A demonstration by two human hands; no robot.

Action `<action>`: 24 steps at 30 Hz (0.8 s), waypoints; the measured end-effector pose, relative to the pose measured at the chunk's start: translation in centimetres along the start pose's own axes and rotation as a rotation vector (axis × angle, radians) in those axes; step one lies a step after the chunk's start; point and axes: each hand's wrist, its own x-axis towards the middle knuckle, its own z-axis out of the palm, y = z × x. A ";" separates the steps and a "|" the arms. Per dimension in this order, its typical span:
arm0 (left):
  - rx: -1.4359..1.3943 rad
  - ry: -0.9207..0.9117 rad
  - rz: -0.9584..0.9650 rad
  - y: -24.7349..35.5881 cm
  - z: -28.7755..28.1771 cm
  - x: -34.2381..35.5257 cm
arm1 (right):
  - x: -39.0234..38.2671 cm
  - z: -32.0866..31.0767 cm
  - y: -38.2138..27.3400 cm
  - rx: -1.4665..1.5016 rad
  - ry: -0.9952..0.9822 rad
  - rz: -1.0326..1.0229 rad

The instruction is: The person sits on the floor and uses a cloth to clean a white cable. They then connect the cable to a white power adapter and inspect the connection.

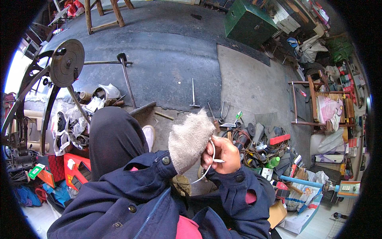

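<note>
Cord work in hand, seemingly: right hand [226, 154] pinching white cord [214, 160], fingertips closed, just beside left hand [191, 137]. Left wrapped in grey cloth [183, 155]; fingers hidden, can't tell. Next move likely needs steady 2-hand control.

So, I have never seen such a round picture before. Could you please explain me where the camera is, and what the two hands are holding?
No robot is here, only a person. The camera sits on that person's head and looks down; its wide lens bends straight edges. The right hand holds a thin white cord in its fingers. The left hand is hidden, apparently inside a fuzzy beige cloth. Around, on the floor, are a jumbled pile of tools at right, a green box farther off, and, at left, a machine with a dark wheel.
</note>
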 end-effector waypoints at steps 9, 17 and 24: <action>-0.031 -0.085 -0.057 0.6 -0.1 0.3 | 0.2 0.4 0.2 -0.044 0.077 -0.081; 0.069 -0.075 0.080 1.6 -0.8 0.2 | 0.0 0.9 -0.1 -0.115 0.049 -0.068; -0.122 -0.115 -0.201 1.8 -0.3 0.2 | 0.1 0.6 0.1 -0.093 0.041 -0.114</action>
